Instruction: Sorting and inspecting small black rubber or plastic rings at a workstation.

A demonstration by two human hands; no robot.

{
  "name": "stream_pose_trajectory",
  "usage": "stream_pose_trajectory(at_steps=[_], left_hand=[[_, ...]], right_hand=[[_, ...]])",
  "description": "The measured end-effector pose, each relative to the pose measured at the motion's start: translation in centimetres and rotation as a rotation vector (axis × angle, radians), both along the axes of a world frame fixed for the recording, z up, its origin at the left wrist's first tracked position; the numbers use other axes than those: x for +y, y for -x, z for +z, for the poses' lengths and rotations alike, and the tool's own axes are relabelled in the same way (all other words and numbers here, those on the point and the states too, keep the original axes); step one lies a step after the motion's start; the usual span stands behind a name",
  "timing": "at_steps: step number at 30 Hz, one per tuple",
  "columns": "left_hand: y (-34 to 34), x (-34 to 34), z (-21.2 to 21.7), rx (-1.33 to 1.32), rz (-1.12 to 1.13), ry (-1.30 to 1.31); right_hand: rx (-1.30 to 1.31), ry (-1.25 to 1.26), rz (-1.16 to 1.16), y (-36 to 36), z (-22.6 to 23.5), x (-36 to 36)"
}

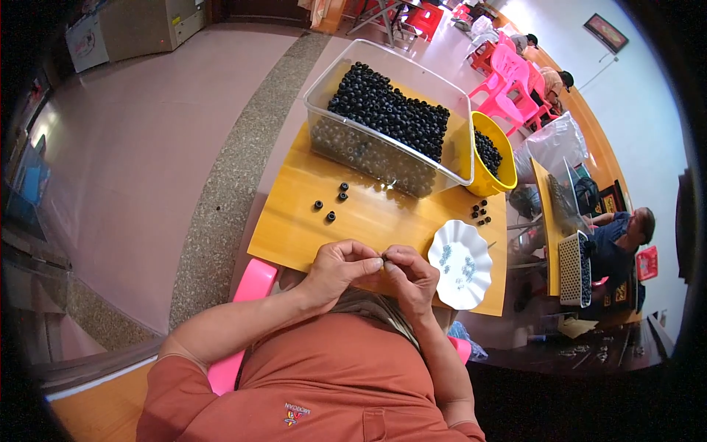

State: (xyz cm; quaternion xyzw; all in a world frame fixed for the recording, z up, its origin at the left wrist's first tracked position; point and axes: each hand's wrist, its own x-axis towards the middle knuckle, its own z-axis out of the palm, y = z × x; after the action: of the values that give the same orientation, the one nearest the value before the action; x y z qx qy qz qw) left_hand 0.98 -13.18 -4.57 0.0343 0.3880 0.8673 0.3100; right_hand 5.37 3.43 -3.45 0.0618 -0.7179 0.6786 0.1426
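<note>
Four black loose pieces (331,216) stand apart at the left of the surface (287,234); whether they are finished, I cannot tell. The left hand (333,268) and right hand (414,280) meet above the near edge, fingers narrow, pinching one small dark bead (384,258) between them. Beyond, the clear box (321,138) holds a large heap, so most work seems left. The yellow bucket (486,183) holds more, with a cluster of smaller bits (482,211) before it.

For room: the left edge borders open floor (140,162); bare wood lies between loose pieces and dish (460,267); rightward, bucket and dish crowd the right edge.
</note>
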Motion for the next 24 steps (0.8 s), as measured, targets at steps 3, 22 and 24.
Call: stream_pose_trajectory(at_steps=[3,22,24], left_hand=[[0.13,0.01,-0.14,-0.018,0.012,-0.018],[-0.03,-0.02,0.58,-0.008,0.001,0.023],[-0.08,0.01,0.50,0.000,0.012,0.027]], right_hand=[[0.049,0.014,0.005,-0.01,0.03,-0.72],[0.353,-0.523,-0.161,0.35,0.10,-0.88],[0.358,-0.522,-0.154,0.34,0.09,-0.93]])
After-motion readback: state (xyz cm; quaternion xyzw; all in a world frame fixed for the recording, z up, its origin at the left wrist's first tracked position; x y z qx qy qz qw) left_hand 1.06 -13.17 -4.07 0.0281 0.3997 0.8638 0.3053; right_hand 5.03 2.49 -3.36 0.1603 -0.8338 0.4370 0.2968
